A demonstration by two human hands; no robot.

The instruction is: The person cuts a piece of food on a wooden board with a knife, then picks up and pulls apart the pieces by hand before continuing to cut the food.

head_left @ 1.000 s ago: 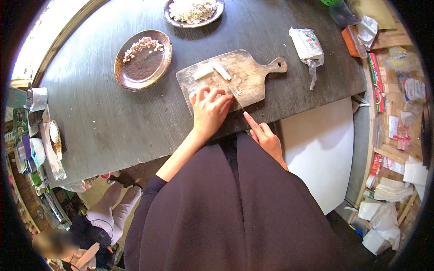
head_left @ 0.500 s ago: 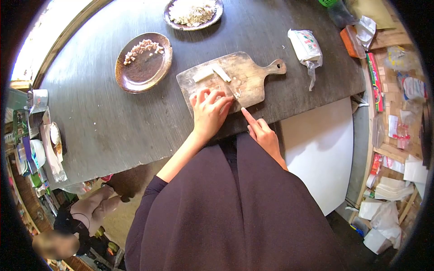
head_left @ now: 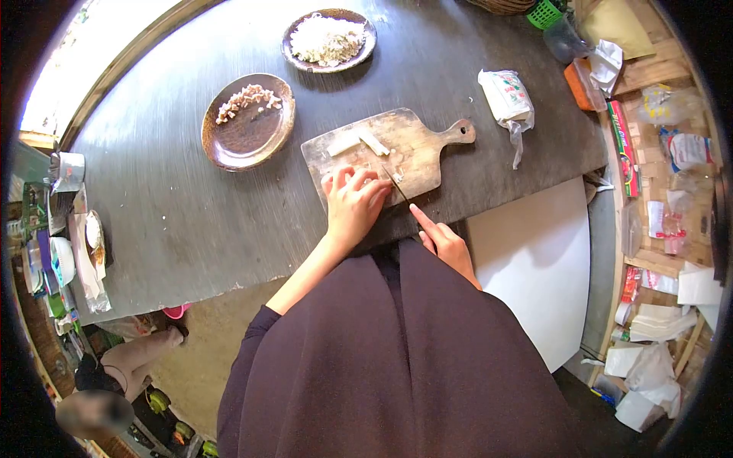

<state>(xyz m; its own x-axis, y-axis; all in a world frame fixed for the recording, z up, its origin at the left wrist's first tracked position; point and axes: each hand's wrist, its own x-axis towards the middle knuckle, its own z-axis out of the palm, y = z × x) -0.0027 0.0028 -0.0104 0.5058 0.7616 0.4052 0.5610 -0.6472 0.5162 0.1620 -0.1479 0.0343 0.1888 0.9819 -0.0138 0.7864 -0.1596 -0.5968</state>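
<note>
A wooden cutting board (head_left: pixel 416 137) lies on the dark table, its handle toward the right. Two pale sticks of food (head_left: pixel 372 141) rest on its upper part. My left hand (head_left: pixel 353 204) is on the board's lower left, fingers curled over something I cannot make out. In my right hand (head_left: pixel 444 243) is a knife (head_left: pixel 396 185), index finger stretched along it, its thin blade over the board beside my left fingertips. Small pale bits lie near the blade. A brown plate (head_left: pixel 243 145) with chopped pinkish pieces (head_left: pixel 248 101) stands left of the board.
Behind the board is a plate with a heap of pale shreds (head_left: pixel 328 40). A white plastic packet (head_left: pixel 510 99) lies right of the board handle. Shelves with packages (head_left: pixel 672 221) line the right side. A person (head_left: pixel 126 362) is at the lower left.
The view has shifted, so the table and plates appear lower. The knife blade now shows more clearly, tilted beside my left fingers. Both hands keep their places at the board.
</note>
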